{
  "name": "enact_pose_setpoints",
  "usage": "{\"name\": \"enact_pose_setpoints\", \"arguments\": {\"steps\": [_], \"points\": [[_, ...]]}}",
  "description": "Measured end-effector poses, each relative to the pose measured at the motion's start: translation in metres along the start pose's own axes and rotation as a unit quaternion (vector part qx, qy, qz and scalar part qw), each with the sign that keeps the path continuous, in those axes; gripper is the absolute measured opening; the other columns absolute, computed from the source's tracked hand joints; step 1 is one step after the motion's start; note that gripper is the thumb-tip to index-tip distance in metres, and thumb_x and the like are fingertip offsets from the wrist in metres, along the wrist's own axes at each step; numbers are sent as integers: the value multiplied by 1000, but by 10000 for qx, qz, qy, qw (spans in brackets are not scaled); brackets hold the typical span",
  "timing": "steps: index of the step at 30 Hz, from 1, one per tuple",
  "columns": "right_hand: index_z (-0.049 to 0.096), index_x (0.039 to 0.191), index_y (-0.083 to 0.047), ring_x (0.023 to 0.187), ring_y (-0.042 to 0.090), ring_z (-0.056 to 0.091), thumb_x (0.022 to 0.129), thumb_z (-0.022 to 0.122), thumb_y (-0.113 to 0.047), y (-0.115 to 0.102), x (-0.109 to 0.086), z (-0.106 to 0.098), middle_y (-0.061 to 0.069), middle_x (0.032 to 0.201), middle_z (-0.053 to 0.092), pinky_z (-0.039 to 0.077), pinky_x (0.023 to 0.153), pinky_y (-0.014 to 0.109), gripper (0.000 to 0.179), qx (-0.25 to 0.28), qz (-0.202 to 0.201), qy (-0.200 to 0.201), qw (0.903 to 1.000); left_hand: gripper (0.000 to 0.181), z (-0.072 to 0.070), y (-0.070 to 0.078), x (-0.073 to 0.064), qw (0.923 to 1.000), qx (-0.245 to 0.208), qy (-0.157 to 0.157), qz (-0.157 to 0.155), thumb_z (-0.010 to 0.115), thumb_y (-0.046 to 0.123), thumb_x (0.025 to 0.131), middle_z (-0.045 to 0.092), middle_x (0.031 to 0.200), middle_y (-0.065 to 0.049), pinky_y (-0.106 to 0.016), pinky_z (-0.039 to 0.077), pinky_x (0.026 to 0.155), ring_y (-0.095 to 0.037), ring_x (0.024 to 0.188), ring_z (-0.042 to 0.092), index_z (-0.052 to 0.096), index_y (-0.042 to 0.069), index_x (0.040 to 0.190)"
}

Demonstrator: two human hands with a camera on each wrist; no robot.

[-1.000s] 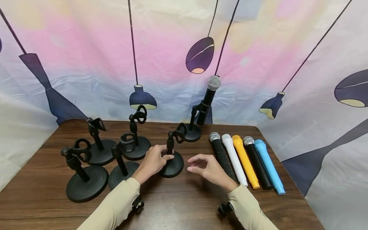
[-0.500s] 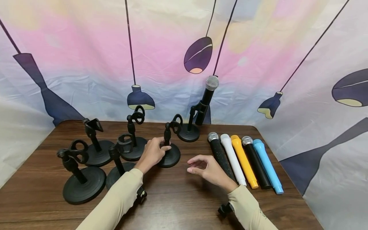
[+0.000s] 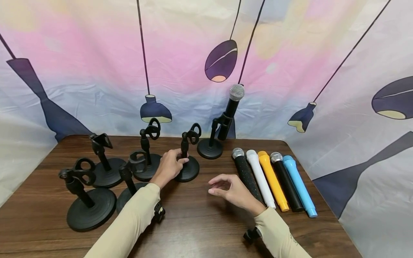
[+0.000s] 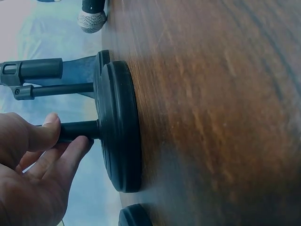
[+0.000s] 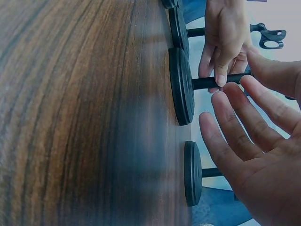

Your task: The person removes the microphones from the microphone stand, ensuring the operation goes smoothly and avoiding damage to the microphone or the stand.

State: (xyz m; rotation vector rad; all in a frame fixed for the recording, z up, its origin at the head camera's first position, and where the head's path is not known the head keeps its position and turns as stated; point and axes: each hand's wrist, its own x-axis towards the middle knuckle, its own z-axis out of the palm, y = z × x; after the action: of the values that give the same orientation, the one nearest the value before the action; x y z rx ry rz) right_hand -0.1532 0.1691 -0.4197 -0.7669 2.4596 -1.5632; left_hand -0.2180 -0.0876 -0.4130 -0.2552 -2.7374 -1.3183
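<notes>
My left hand pinches the post of a black desktop microphone stand between thumb and fingers. In the left wrist view the stand's round base is upright at the tabletop, and the thumb and fingers lie round its post. An open ring clip tops this stand. Just behind it, to the right, another stand bears a black microphone with a silver mesh head, tilted upward. Over the table, left of a row of microphones, my right hand holds nothing, its fingers loosely curved.
On the left stand several more microphone stands with bare clips. Lying side by side at the right are microphones: speckled black, white, yellow, plain black and blue. A printed cloth hangs behind the table.
My left hand has moved the stand away from me, toward the table's back, and it now sits closer to the stand with the microphone. The right hand has stayed nearly still.
</notes>
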Motion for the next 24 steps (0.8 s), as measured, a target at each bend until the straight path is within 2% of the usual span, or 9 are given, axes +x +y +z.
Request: {"name": "enact_pose_setpoints", "arguments": {"steps": [5, 10, 16, 20, 24], "points": [[73, 113, 1, 93, 19, 69, 93, 77, -20, -1, -1, 0, 15, 108, 73, 56, 84, 35, 29, -59, 20, 19, 10000, 22, 1, 0, -4, 10000, 22, 32, -6, 67, 16, 100, 72, 113, -13, -52, 51, 91, -33, 106, 67, 71, 6, 119], [74, 113, -2, 95, 21, 69, 95, 75, -23, -1, -3, -2, 5, 106, 74, 55, 85, 35, 28, -93, 172, 75, 9998, 27, 1, -1, -15, 9988, 415, 247, 74, 70, 16, 99, 73, 110, -15, -50, 55, 83, -29, 96, 71, 71, 1, 121], [74, 113, -2, 95, 25, 68, 93, 77, -21, 0, -5, -6, 4, 105, 74, 56, 83, 35, 28, -146, 165, 223, 9995, 15, 0, 5, -31, 9948, 775, 596, 269, 73, 16, 96, 75, 92, -8, -43, 52, 70, -18, 70, 67, 77, 4, 103], [75, 113, -2, 94, 23, 69, 93, 78, -22, 3, -6, -8, 2, 105, 74, 56, 82, 33, 28, -179, 214, 233, 9993, 10, 5, 16, -38, 9952, 720, 478, 464, 73, 14, 96, 75, 89, -4, -40, 53, 66, -15, 71, 67, 78, 6, 99], [74, 112, -2, 92, 21, 69, 93, 77, -21, 5, -7, -9, 7, 106, 74, 56, 81, 32, 28, -182, 168, 277, 9993, 11, 18, 31, -37, 9948, 657, 175, 764, 71, 14, 97, 76, 93, -3, -42, 55, 75, -16, 79, 70, 78, 7, 102]]}}
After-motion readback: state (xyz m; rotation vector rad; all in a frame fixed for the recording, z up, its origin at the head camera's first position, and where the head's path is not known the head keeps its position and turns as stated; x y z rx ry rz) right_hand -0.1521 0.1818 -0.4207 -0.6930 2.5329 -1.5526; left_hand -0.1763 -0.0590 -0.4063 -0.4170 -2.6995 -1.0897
